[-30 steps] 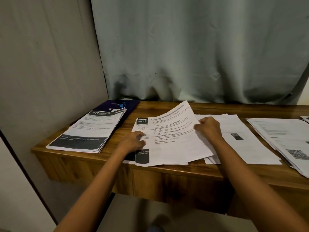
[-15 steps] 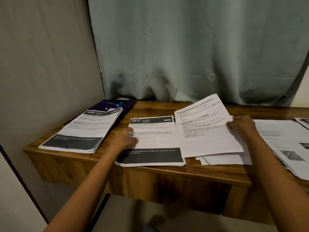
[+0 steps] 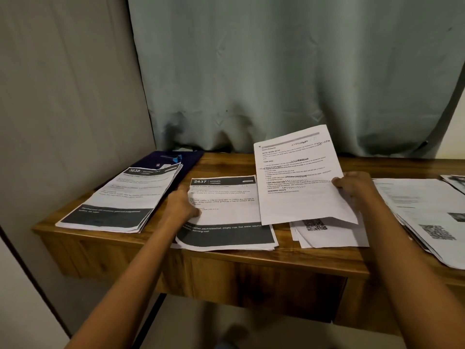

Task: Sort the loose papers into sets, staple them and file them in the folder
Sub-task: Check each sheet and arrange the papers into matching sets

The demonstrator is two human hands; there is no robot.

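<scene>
We log the right hand [image 3: 352,187] carrying the text sheet [image 3: 302,182] off the 2437 stack [image 3: 226,212] toward 3 o'clock. Far edge now tipped up, overhanging the QR-code pile [image 3: 327,235]. The 2437 front page is fully uncovered.

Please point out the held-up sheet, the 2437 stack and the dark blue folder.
held-up sheet [image 3: 299,182]: head view, printed middle.
2437 stack [image 3: 226,205]: head view, top page's middle.
dark blue folder [image 3: 191,159]: head view, bare far corner.
</scene>
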